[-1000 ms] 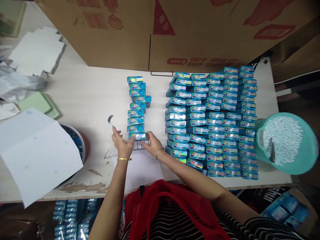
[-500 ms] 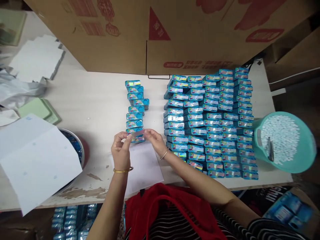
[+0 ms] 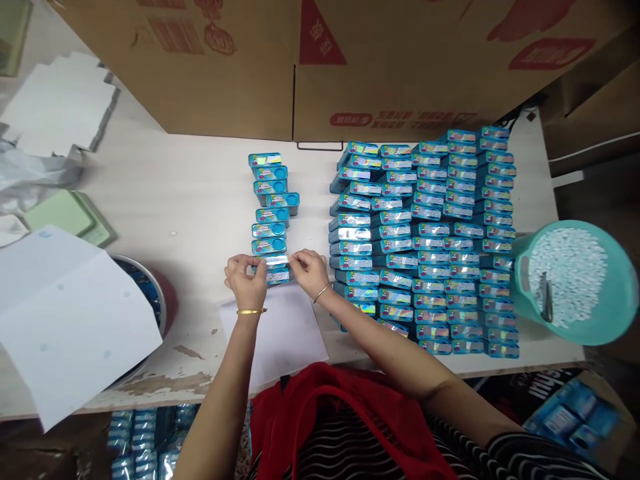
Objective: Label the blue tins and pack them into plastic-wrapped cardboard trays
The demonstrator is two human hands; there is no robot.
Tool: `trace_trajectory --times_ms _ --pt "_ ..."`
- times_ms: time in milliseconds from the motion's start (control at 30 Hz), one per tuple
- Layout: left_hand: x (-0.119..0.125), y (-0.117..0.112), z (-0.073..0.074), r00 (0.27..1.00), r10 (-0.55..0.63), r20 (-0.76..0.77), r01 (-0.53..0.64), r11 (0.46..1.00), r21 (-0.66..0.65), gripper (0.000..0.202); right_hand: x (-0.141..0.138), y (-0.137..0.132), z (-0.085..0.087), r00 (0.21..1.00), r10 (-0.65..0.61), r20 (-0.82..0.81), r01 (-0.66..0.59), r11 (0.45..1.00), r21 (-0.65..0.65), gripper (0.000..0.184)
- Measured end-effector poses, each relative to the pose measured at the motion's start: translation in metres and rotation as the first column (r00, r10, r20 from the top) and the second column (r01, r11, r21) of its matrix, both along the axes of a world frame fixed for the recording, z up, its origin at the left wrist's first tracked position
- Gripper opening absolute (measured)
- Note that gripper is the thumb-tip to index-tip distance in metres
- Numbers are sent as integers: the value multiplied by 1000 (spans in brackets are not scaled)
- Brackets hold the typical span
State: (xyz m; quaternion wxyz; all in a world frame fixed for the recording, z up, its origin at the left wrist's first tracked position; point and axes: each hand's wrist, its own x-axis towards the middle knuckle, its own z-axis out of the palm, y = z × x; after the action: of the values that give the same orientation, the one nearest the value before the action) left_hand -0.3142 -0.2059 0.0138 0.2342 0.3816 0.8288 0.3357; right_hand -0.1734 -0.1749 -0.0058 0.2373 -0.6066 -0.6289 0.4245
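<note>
A shiny clear-silver sticker strip (image 3: pixel 275 260) is stretched between my two hands, over a blue tin near the bottom of a short column. My left hand (image 3: pixel 249 279) pinches its left end. Its right end is pinched in my right hand (image 3: pixel 311 272). Whether the strip touches the tin's top edge, I cannot tell. Beyond it stand several blue tins (image 3: pixel 269 246) with round marks on their top edges. One blue tin with a shiny strip (image 3: pixel 277 275) is nearest me. Below my hands lies a white sheet (image 3: pixel 287 327).
Many blue tins with shiny strips (image 3: pixel 431 259) stand in packed columns to the right. A teal basket of small white pieces (image 3: pixel 620 280) is at the table's right edge. Left is a metal basin (image 3: pixel 167 300) partly under white paper (image 3: pixel 75 320). A large cardboard box (image 3: pixel 225 87) lines the back.
The sticker strip has gone from tilted to level, lying over the tin. Both hands have come slightly up, and the view has shifted a little.
</note>
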Motion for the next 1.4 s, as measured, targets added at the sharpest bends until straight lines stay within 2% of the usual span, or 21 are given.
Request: trace_trajectory --times_ms 133,200,267,333,400,500,567,633,700,767,800,833,900,1000,1067,1167,1233,1300,1333,1400 --pt "2 -1 -6 995 0 -99 -8 997 -79 17 0 -3 -15 999 -27 -29 25 998 -61 21" --pt "-2 -2 -14 997 71 -31 -73 995 -70 38 0 -9 -18 995 -77 -59 72 994 -84 23" --pt "-9 -3 -24 984 144 102 -137 988 -71 66 0 -19 -16 994 -84 -68 81 995 -55 32" --pt "-15 -3 -34 960 176 218 -159 983 -96 83 -2 -30 -12 999 -28 -45 28 1000 0 36" --pt "-19 -1 -42 949 176 261 -148 981 -125 91 -4 -39 -7 999 34 13 -35 999 36 38" --pt "-23 -2 -45 952 133 276 -101 986 -130 92 -4 -43 -6 984 133 119 -140 989 56 42" --pt "-29 -8 -40 949 63 308 -35 995 -96 83 2 -41 -9 962 210 174 -221 974 49 45" --pt "-38 -22 -29 954 -69 292 94 993 -74 69 12 -42 -11 938 277 207 -293 955 48 49" --pt "-48 -45 -14 944 -275 181 300 946 -124 65 24 -48 -10 902 364 231 -386 921 57 41" --pt "-53 -75 3 864 -502 43 494 828 -265 66 36 -61 -6 850 464 250 -493 868 64 23" --pt "-53 -90 12 807 -590 -8 552 760 -343 62 42 -69 -3 831 496 254 -528 846 75 21" --pt "-52 -105 20 758 -651 -41 582 703 -410 51 47 -77 0 822 511 252 -547 831 100 24" --pt "-50 -130 35 710 -698 -94 582 657 -479 24 55 -91 8 824 522 223 -563 800 207 29" --pt "-60 -156 67 705 -686 -178 548 687 -478 25 61 -108 27 864 477 163 -501 781 373 38" --pt "-83 -167 98 702 -675 -226 544 713 -443 25 65 -116 42 903 407 138 -424 794 435 49" --pt "-143 -172 149 711 -659 -245 552 739 -386 26 68 -127 56 922 368 125 -382 803 457 51" --pt "-193 -167 176 725 -644 -244 542 752 -377 25 65 -135 55 914 387 123 -399 798 451 44" --pt "-244 -157 187 739 -611 -284 486 775 -404 21 56 -144 47 905 405 128 -417 792 445 40" --pt "-270 -151 186 751 -579 -319 436 797 -418 19 49 -148 40 901 413 133 -427 787 446 38" --pt "-320 -143 172 778 -491 -392 321 847 -423 15 31 -157 25 889 437 136 -449 775 445 36"
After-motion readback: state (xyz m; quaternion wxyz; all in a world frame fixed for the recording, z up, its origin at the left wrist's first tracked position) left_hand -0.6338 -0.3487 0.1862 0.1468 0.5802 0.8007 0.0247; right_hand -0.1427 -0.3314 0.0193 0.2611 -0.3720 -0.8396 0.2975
